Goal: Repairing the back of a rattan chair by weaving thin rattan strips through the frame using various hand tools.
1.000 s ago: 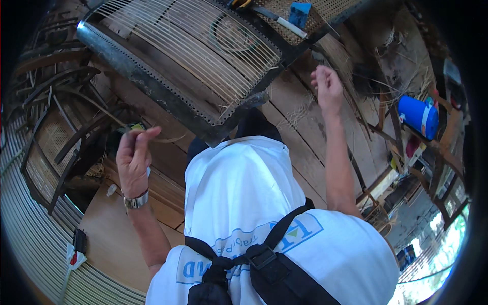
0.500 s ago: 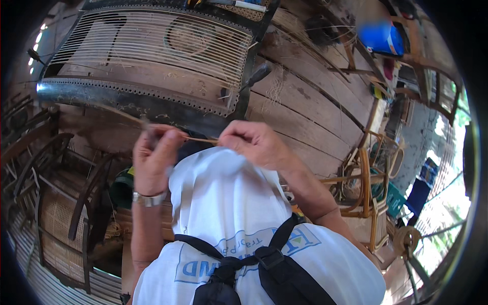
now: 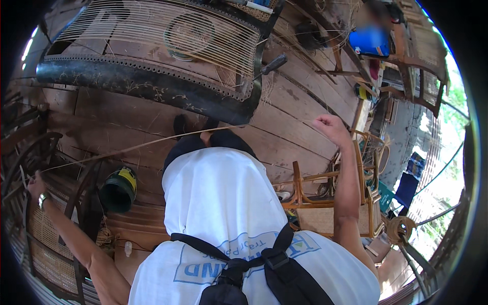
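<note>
A long, thin cane strand [image 3: 147, 144] spans the space in front of my body, with my arms spread wide. My left hand [image 3: 36, 187], at the far left, is closed around its left end. At the right, my right hand [image 3: 333, 130] is closed in a pinch; the strand runs toward it and grows faint against the floorboards. Beyond lies a black wooden frame [image 3: 147, 90] with painted decoration and a row of small holes along its near rail. Many parallel pale strands [image 3: 147, 23] stretch across its opening.
A dark-handled tool [image 3: 274, 64] sticks out at the frame's right edge. A round container [image 3: 189, 35] shows beneath the strands. A dark green bucket [image 3: 119, 190] stands near cane chairs [image 3: 51, 223] at the left. Rattan furniture [image 3: 330, 213] is at the right; a person in blue [image 3: 369, 41] sits farther off.
My hands have moved from close together in front of me to far apart, left and right. The strand between them now shows at length. The view has shifted slightly.
</note>
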`<state>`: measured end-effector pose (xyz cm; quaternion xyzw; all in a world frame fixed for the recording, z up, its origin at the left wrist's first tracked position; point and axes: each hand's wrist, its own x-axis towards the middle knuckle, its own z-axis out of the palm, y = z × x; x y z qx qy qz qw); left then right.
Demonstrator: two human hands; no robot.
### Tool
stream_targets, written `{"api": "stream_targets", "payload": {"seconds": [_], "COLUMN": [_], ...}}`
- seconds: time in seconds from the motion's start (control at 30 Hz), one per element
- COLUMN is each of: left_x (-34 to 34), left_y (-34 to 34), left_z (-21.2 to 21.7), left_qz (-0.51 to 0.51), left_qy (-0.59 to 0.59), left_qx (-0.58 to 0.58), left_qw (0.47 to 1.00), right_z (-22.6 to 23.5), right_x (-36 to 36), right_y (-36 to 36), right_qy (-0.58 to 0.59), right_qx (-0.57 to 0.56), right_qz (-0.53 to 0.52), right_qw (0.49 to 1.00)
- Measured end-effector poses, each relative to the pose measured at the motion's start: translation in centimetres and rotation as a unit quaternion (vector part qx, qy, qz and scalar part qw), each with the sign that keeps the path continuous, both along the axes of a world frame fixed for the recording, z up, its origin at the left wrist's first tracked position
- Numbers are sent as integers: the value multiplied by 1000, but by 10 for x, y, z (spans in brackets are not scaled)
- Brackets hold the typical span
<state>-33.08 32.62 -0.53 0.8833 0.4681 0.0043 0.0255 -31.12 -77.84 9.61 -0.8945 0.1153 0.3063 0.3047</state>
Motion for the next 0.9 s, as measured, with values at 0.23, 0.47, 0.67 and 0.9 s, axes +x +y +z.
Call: {"api": "stream_targets", "payload": {"seconds": [0.23, 0.47, 0.67, 0.9], "left_x": [35, 14, 36, 39], "left_y": [-528, -641, -573, -558], "left_z": [74, 43, 64, 106], "left_qz": [-282, -362, -375, -387], "left_qy": [-86, 35, 38, -19], "left_qx": [-553, -701, -614, -568], "left_qw": [780, 614, 693, 726], "right_z": [-25, -19, -37, -21], "right_x": [10, -1, -28, -29], "right_y": [179, 210, 110, 68], "right_qy": [-93, -92, -179, -378], "right_qx": [176, 288, 251, 89], "right_qz": [152, 52, -60, 21], "right_qw": [968, 952, 949, 921]}}
